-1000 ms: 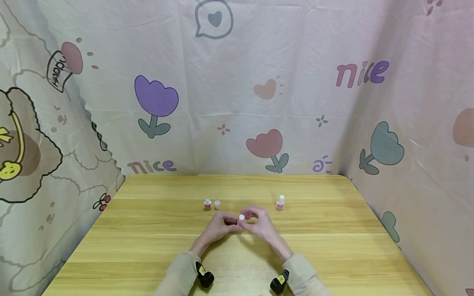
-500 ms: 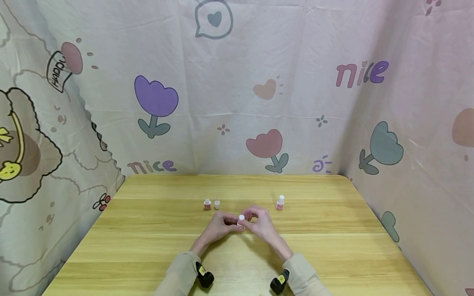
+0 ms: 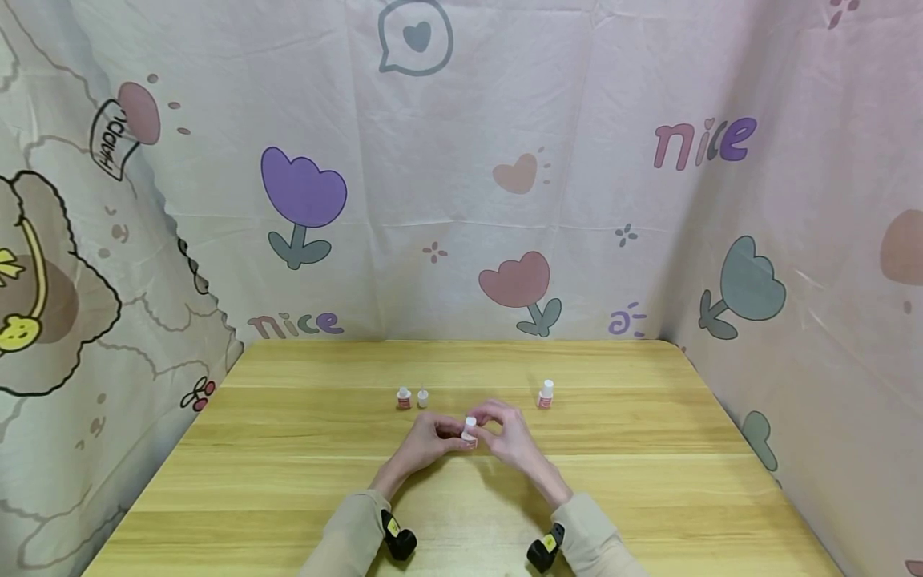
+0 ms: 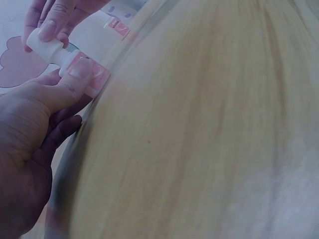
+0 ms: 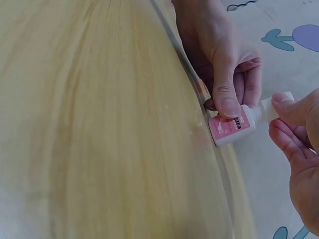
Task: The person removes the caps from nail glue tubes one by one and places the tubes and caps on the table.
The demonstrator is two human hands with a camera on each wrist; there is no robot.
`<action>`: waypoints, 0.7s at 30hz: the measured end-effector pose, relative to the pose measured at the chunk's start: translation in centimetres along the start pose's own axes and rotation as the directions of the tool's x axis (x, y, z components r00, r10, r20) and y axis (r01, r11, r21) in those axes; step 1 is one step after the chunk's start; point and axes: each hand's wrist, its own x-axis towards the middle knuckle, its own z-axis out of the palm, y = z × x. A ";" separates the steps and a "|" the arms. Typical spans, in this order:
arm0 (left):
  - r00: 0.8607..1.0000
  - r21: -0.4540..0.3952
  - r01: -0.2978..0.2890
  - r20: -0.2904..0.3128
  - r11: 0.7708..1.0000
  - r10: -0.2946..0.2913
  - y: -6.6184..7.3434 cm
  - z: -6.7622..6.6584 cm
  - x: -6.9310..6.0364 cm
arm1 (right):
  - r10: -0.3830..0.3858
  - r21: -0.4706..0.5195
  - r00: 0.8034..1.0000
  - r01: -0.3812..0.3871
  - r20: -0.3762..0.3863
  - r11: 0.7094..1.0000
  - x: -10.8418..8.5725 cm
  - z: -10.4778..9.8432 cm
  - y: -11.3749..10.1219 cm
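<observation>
Your left hand (image 3: 421, 443) grips the small bottle (image 5: 229, 130) by its labelled body; your right hand (image 3: 510, 437) pinches its white cap (image 5: 267, 110).
The bottle is between your hands, to the right of the left and to the left of the right, its long axis near upright, cap uppermost. Both hands touch it, so neither is nearer; your left sits lower. Whether its base meets the tabletop (image 3: 288, 497), you cannot tell.

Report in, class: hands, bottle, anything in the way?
Left fingers grip pink-labelled bottle. Right fingers pinch its white cap. Nothing visibly blocking; another bottle stands apart, right.
</observation>
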 end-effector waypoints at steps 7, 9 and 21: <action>1.000 -0.011 -0.004 0.003 1.000 0.004 -0.1 0.0 0.0 | -0.084 0.002 0.996 0.084 -0.038 0.996 -0.1 0.2 0.5; 1.000 -0.012 -0.011 0.002 1.000 0.011 -0.2 0.0 0.0 | -0.105 0.001 0.993 0.105 -0.049 0.994 -0.1 0.2 0.5; 1.000 0.003 0.011 -0.003 1.000 -0.011 -0.1 0.1 0.0 | -0.007 0.048 1.000 0.009 -0.026 0.999 -0.1 -0.2 -0.2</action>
